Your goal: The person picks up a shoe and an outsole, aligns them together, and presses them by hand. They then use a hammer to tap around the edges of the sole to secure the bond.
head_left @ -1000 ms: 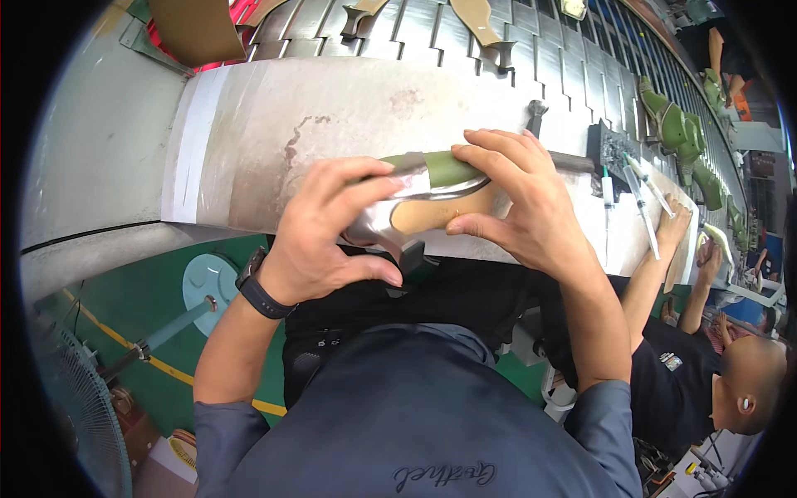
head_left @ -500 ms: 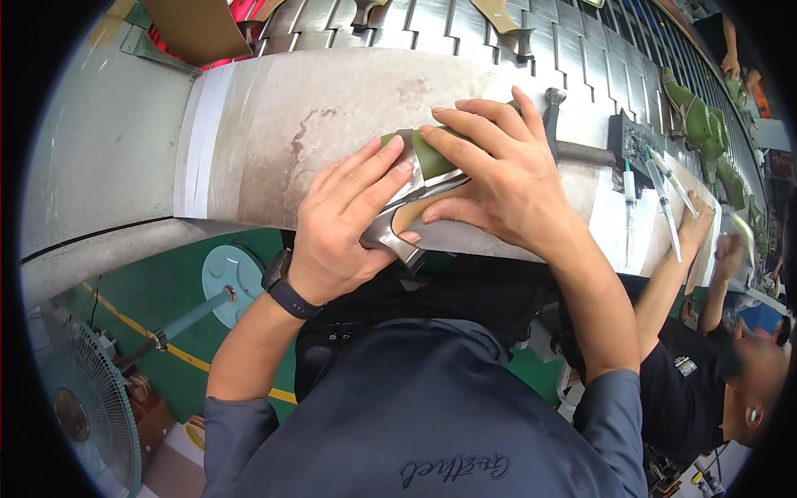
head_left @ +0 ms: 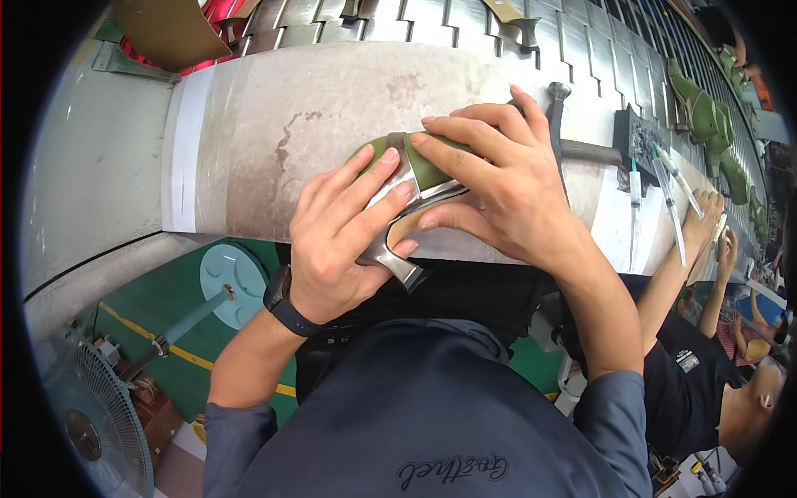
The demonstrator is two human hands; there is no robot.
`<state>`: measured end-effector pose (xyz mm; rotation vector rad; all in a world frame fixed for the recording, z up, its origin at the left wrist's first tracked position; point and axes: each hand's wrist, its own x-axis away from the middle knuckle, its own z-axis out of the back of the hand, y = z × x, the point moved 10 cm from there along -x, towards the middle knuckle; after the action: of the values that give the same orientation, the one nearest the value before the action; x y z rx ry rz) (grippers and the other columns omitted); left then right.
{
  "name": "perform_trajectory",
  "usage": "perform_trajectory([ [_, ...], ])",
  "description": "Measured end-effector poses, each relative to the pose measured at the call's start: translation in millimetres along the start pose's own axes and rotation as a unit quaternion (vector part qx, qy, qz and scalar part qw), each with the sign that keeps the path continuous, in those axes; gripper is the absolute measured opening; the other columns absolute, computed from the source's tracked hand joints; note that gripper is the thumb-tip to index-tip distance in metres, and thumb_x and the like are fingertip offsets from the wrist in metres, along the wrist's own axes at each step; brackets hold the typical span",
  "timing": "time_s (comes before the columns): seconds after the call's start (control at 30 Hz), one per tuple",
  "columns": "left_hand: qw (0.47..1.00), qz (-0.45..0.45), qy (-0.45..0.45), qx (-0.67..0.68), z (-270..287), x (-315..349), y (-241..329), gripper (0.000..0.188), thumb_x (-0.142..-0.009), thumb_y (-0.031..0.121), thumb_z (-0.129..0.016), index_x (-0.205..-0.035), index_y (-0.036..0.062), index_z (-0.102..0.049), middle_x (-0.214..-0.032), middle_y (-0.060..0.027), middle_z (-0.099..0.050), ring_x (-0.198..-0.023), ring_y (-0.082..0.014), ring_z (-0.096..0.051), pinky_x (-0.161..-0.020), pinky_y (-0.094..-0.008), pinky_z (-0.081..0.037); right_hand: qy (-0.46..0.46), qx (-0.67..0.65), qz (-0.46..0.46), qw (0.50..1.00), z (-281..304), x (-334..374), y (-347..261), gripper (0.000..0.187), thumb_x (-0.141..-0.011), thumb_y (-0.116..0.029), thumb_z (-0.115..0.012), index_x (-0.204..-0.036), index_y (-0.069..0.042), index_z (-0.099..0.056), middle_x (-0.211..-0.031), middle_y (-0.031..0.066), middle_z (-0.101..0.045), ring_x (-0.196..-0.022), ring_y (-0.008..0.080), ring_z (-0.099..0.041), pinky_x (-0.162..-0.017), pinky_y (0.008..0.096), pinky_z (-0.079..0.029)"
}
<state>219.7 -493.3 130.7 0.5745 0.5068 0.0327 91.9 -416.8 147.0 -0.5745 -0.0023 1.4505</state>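
A high-heeled shoe in the making lies upside down across both my hands at the bench edge. It has a green last (head_left: 428, 172), silver upper material, a dark strap and a tan sole. Its metallic heel (head_left: 403, 270) points toward me. My left hand (head_left: 328, 236) is wrapped round the heel end, fingertips pressing near the strap, thumb partly hidden behind the heel. My right hand (head_left: 527, 195) holds the other end, its fingers over the green last and its thumb by the tan sole. Just right of it rests a hammer (head_left: 591, 152).
The pale bench (head_left: 241, 124) borders a metal slat conveyor (head_left: 465, 25) carrying heeled tan pieces. Several syringes (head_left: 667, 199) and a black box (head_left: 638, 137) lie right. A co-worker's arm (head_left: 664, 290) reaches in there. A fan (head_left: 91, 423) stands lower left.
My left hand has shifted slightly left, and the heel has tilted a little downward. My right hand keeps its hold. The co-worker's hands have moved closer together.
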Motion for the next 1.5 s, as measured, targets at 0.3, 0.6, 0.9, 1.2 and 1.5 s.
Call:
perform_trajectory([
  [0.3, 1.0, -0.004, 0.005, -0.004, -2, 3, 0, 0.054, -0.085, 0.025, -0.087, -0.132, 0.0067, -0.069, -0.14, -0.0234, -0.067, -0.129, -0.046, -0.064, -0.097, -0.0497, -0.052, -0.014, -0.036, -0.04, 0.998, 1, -6, 3, 0.057, -0.068, -0.035, -0.092, -0.119, -0.013, -0.077, -0.122, 0.0019, -0.072, -0.118, 0.0252, -0.063, -0.115, 0.0656, -0.034],
  [0.6, 1.0, 0.001, 0.024, -0.013, -6, 6, 1, 0.055, -0.084, 0.025, -0.086, -0.132, 0.0054, -0.068, -0.14, -0.0227, -0.067, -0.128, -0.0461, -0.065, -0.099, -0.0513, -0.051, -0.046, -0.069, -0.098, 0.992, 0, -22, 8, 0.046, -0.061, -0.026, -0.094, -0.102, -0.011, -0.079, -0.101, 0.0013, -0.07, -0.104, 0.0283, -0.063, -0.116, 0.0643, -0.034],
  [0.9, 0.997, 0.018, 0.022, -0.069, -15, 15, 6, 0.076, -0.079, 0.026, -0.089, -0.144, 0.0012, -0.059, -0.15, -0.0228, -0.058, -0.137, -0.0437, -0.057, -0.106, -0.0525, -0.046, -0.052, 0.003, -0.058, 0.997, 0, -22, -5, 0.067, -0.056, -0.041, -0.098, -0.112, -0.01, -0.077, -0.116, 0.0037, -0.072, -0.117, 0.0293, -0.063, -0.12, 0.0627, -0.032],
  [1.2, 0.991, 0.068, -0.099, 0.065, -4, -24, -8, 0.088, -0.073, 0.032, -0.095, -0.145, 0.0027, -0.055, -0.155, -0.0226, -0.051, -0.139, -0.0401, -0.055, -0.114, -0.0458, -0.045, -0.003, 0.051, 0.027, 0.998, 24, 5, 24, 0.086, -0.062, -0.048, -0.092, -0.137, -0.015, -0.068, -0.148, 0.0098, -0.061, -0.137, 0.0351, -0.054, -0.118, 0.0614, -0.037],
  [1.5, 0.982, 0.093, -0.146, 0.074, -43, -41, -21, 0.087, -0.083, 0.029, -0.085, -0.154, -0.0021, -0.044, -0.152, -0.0241, -0.051, -0.142, -0.0419, -0.047, -0.12, -0.0481, -0.036, -0.002, 0.004, 0.022, 1.0, 18, 7, 30, 0.08, -0.065, -0.047, -0.091, -0.136, -0.015, -0.069, -0.137, 0.0086, -0.066, -0.135, 0.035, -0.055, -0.113, 0.0586, -0.041],
])
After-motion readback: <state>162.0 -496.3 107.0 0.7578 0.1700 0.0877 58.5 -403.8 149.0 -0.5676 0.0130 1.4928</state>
